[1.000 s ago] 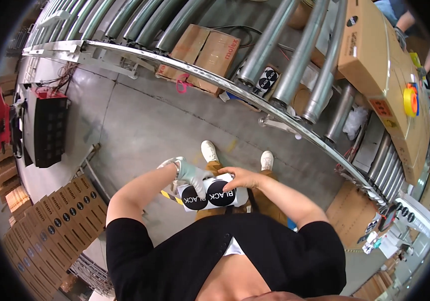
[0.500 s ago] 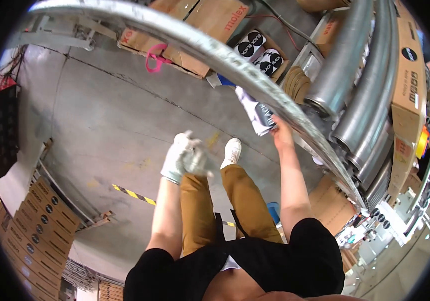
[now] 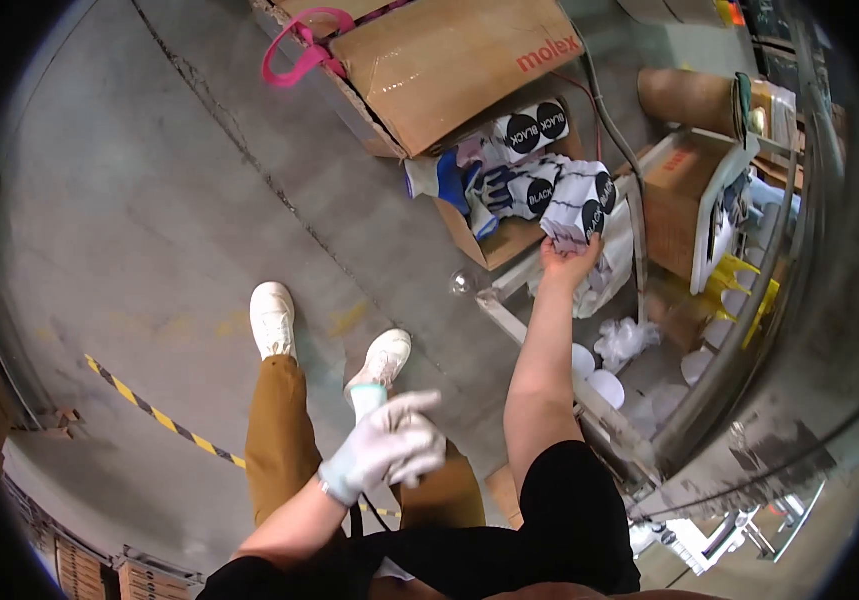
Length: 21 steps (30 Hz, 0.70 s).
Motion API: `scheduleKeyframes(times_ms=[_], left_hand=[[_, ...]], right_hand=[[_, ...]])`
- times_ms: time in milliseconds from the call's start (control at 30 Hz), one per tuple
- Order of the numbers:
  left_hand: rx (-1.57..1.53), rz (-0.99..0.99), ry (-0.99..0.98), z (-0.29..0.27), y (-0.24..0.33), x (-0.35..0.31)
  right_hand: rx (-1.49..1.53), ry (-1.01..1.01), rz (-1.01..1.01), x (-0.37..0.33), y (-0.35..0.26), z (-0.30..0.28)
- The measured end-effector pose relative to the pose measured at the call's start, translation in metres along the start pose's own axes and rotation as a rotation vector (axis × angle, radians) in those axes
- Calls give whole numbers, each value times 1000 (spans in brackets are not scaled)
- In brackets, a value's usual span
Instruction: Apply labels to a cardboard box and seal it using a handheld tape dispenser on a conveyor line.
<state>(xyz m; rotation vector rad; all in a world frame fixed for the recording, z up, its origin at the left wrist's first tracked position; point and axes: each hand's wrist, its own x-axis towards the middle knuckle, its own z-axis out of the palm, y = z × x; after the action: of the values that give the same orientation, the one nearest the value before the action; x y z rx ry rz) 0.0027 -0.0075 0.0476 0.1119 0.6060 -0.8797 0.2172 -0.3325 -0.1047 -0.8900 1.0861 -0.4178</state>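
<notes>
My bare right hand (image 3: 571,262) is closed on the near end of a white folded stack (image 3: 577,207) with big black round prints. It holds this stack over the right side of an open cardboard box (image 3: 494,250). Inside lie similar white stacks (image 3: 529,190) and crumpled blue-and-white gloves (image 3: 489,192). In front of my legs is my left hand (image 3: 389,452), wearing a white glove, its fingers mostly curled. A loose white glove (image 3: 367,398) with a mint-green cuff edge sticks up beside it and seems gripped in it; the fingers partly hide it.
A larger carton (image 3: 449,75) with a pink tape loop (image 3: 299,45) stands beyond the box. To the right, a metal frame (image 3: 519,325) holds a clear plastic bag (image 3: 629,340) and white rolls (image 3: 604,388). Yellow-black tape (image 3: 164,412) marks the floor.
My view has turned toward the boxes, under the roller conveyor's edge. The right hand has carried the white stack from beside the conveyor to over the open box. My left hand is now lower in view.
</notes>
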Motion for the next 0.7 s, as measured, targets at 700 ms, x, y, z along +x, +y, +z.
scheduleKeyframes(times_ms=[700], left_hand=[[-154,113,-80,11,27,-2]], right_hand=[[16,-5,56,126,56,-8]])
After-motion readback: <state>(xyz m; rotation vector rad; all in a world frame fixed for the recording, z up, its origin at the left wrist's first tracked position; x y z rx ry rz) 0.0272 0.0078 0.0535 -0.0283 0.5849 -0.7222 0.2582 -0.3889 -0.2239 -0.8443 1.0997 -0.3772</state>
